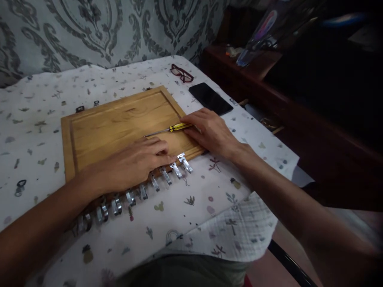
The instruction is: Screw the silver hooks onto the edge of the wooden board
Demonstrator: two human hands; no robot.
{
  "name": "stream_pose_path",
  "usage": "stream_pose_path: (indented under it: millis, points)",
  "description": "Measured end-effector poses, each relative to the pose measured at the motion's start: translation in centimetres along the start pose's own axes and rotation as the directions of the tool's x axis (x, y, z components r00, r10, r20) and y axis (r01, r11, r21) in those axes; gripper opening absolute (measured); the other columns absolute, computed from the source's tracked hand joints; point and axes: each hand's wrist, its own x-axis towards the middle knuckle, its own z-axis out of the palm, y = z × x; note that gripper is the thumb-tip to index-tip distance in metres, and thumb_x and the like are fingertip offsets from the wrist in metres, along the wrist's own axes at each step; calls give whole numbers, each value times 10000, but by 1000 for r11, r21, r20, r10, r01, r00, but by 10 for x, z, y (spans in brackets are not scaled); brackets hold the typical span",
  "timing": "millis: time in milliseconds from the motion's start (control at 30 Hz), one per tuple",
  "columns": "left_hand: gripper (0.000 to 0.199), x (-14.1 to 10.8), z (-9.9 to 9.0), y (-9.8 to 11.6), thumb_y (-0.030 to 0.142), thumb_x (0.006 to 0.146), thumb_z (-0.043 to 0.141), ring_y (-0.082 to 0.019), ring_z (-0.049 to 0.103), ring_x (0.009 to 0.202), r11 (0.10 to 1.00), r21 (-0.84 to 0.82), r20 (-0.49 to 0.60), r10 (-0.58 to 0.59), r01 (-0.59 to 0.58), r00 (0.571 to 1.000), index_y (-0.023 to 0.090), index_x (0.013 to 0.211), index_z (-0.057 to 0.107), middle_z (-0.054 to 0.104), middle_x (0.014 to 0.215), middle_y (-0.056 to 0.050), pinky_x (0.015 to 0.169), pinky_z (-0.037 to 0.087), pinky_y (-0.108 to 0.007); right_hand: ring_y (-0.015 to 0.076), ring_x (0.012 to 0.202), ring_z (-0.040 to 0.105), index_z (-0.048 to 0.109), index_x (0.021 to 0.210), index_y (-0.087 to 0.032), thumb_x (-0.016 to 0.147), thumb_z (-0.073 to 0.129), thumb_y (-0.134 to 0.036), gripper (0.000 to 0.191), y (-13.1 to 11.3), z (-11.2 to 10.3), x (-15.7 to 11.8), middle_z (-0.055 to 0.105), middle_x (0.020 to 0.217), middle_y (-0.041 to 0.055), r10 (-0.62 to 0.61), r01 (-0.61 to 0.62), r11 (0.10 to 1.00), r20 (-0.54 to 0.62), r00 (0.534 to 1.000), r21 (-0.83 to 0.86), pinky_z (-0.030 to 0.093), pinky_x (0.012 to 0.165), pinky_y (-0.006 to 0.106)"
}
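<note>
A framed wooden board (119,119) lies flat on the patterned cloth. Along its near edge runs a row of several shiny metal clips (154,182). My left hand (134,163) rests on the board's near part, fingers bent together, its fingertips beside the right-hand clips; whatever lies under them is hidden. Over the board's right edge, my right hand (208,131) has its fingers closed round the handle of a small yellow-and-black screwdriver (176,127). The screwdriver's thin shaft points left across the board, its tip just above my left hand.
Beyond the board's right corner are a black phone (210,98) and dark-red glasses (182,73). A patterned grey wall or backrest (89,32) stands behind the cloth (185,215). To the right, a clear bottle (254,40) stands on dark-red wooden furniture (230,65).
</note>
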Motion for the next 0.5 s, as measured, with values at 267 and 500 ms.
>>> stream_pose_path:
  millis: [267,500]
  points:
    - [519,0,3,-2,18,993,440,-218,588,1000,1000,22,4,-8,8,1000,255,1381,689,648,1116,-59,850,432,-333,207,876,682,806,1072,-239,953,733,-506,301,7,-5,-11,772,961,50,33,3,968,-137,990,252,555,812,364]
    - [478,1,4,-2,2,1006,422,-223,590,1033,1000,0,-24,13,-13,1000,230,1314,708,659,1135,-72,876,429,-345,80,518,463,749,780,-222,762,845,-716,504,2,-6,-7,665,696,-16,425,-87,652,-267,865,753,402,474,263]
